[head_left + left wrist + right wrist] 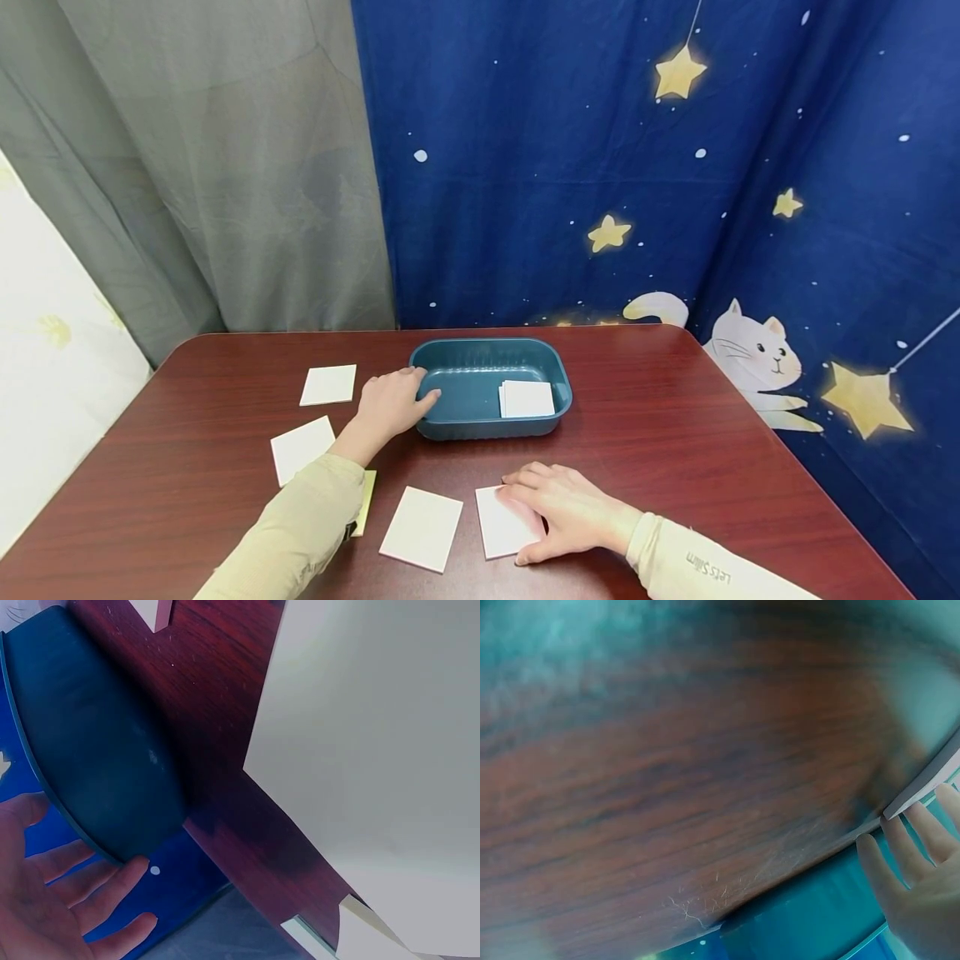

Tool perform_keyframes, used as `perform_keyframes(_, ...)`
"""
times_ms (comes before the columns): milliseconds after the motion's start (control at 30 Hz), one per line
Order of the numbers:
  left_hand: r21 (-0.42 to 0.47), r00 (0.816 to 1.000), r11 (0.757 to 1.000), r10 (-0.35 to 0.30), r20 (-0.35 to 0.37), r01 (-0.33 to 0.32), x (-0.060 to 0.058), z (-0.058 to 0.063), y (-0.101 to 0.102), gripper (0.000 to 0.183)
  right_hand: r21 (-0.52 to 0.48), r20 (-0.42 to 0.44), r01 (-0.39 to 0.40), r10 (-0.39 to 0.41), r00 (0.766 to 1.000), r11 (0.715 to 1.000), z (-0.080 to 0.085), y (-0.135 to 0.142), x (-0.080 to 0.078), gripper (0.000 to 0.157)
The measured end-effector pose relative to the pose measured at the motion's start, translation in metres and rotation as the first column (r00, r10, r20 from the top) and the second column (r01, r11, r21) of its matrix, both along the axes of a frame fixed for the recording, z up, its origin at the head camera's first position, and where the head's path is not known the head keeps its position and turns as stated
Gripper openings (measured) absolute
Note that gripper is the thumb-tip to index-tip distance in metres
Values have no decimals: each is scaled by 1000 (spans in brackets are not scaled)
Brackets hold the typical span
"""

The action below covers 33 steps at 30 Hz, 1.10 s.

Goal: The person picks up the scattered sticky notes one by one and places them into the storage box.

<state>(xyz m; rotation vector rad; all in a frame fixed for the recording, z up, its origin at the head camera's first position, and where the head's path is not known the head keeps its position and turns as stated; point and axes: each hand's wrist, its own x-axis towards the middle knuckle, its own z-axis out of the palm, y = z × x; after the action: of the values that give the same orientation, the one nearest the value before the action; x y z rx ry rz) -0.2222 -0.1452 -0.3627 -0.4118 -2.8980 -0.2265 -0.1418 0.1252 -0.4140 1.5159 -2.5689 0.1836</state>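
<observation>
Left hand (pixel 392 404): fingers loosely spread, rested against the rim of a blue bin (pixel 487 430), which was set on the desk (pixel 675 417). Right hand (pixel 566 510): widely opened; white square card (pixel 497 529) spanned and touched at its far edge by extended fingers.

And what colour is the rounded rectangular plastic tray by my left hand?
The tray is dark teal-blue; it shows best in the head view.
</observation>
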Motion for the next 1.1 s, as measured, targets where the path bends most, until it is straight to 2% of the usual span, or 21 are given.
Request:
perform_keyframes(267, 1, 1000, 1000, -4, 2, 4, 0, 0, 0, 47, -3, 13, -2, 2, 1000, 1000, -1, 0, 0, 73)
perform_keyframes(1100, 14, 1000, 1000, -5, 12, 4, 1, 1, 0, 47, -50, 8, -28, 28, 1000, 998, -3, -1, -1, 66)
